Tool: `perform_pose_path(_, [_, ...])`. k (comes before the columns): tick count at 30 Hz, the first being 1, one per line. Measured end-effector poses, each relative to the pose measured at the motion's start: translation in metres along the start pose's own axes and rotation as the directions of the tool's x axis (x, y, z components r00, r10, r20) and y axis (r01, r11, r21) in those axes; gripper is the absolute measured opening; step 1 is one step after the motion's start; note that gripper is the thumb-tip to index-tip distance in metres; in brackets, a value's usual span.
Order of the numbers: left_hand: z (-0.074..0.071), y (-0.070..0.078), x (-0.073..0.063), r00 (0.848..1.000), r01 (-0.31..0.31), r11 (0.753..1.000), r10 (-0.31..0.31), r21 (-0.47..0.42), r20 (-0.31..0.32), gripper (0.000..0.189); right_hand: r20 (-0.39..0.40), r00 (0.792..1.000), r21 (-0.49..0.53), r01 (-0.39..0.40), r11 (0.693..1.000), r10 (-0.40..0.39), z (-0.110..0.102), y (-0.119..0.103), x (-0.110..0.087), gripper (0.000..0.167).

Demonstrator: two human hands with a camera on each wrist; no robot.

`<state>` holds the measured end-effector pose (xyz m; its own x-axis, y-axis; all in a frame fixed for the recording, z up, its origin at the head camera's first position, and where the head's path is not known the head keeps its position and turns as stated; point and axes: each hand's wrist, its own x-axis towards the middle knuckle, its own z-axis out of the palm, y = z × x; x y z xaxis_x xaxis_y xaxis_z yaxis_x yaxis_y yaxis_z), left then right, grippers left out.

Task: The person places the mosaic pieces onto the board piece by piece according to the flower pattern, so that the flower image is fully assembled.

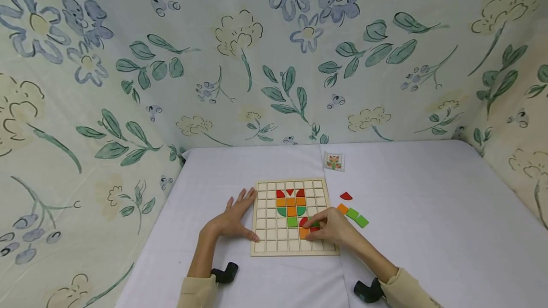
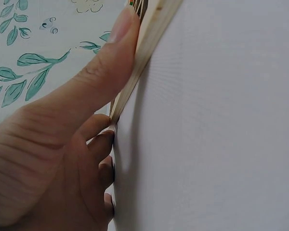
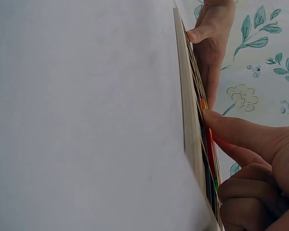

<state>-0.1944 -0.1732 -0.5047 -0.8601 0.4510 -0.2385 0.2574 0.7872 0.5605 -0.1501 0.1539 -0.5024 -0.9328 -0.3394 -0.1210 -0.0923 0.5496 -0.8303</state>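
A wooden grid board [image 1: 274,247] lies on the white cloth, with red, orange and green tiles set in several of its cells. My left hand [image 1: 230,220] rests at the board's left edge, fingers spread and thumb [image 2: 111,57] against the frame. Over the lower right cells, my right hand [image 1: 336,227] pinches an orange square tile [image 1: 304,233] between thumb and index finger, low at the board. A red rounded tile [image 1: 303,221] lies by the index fingertip. Part of another red tile [image 1: 314,229] and a dark green tile [image 1: 314,220] show beside the fingers, partly hidden.
Right of the board lie a loose red tile [image 1: 346,196], an orange tile [image 1: 342,208] and two light green tiles [image 1: 352,213]. A small pattern card [image 1: 334,161] sits behind the board. Floral cloth [image 1: 239,84] hangs at the back.
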Motion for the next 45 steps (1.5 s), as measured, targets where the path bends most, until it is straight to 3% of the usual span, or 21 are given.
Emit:
perform_pose_path(11, [0.000, 0.000, 0.000, 1.000, -0.008, 1.000, 0.008, -0.010, -0.002, 0.136, 0.024, 1.000, 0.047, 0.014, 0.999, -0.016, -0.002, 0.001, -0.001, 0.020])
perform_pose_path(20, [0.000, 0.000, -0.002, 1.000, -0.016, 1.000, 0.016, -0.023, -0.003, 0.136, 0.047, 0.999, 0.087, -0.030, 0.996, 0.026, -0.013, 0.000, -0.003, 0.022])
perform_pose_path(25, [0.000, 0.000, -0.001, 1.000, -0.018, 1.000, 0.018, -0.023, -0.003, 0.136, 0.018, 0.999, 0.070, -0.033, 0.997, 0.032, -0.028, 0.003, -0.008, 0.024])
perform_pose_path(34, [-0.001, 0.000, -0.001, 1.000, -0.008, 1.000, 0.008, -0.029, 0.000, 0.136, -0.099, 0.988, 0.001, -0.123, 0.992, 0.123, -0.068, 0.021, -0.025, 0.033])
perform_pose_path(45, [-0.002, 0.001, -0.001, 1.000, -0.013, 0.999, 0.013, -0.033, -0.002, 0.136, -0.161, 0.949, -0.033, -0.279, 0.960, 0.271, -0.105, 0.051, -0.049, 0.047])
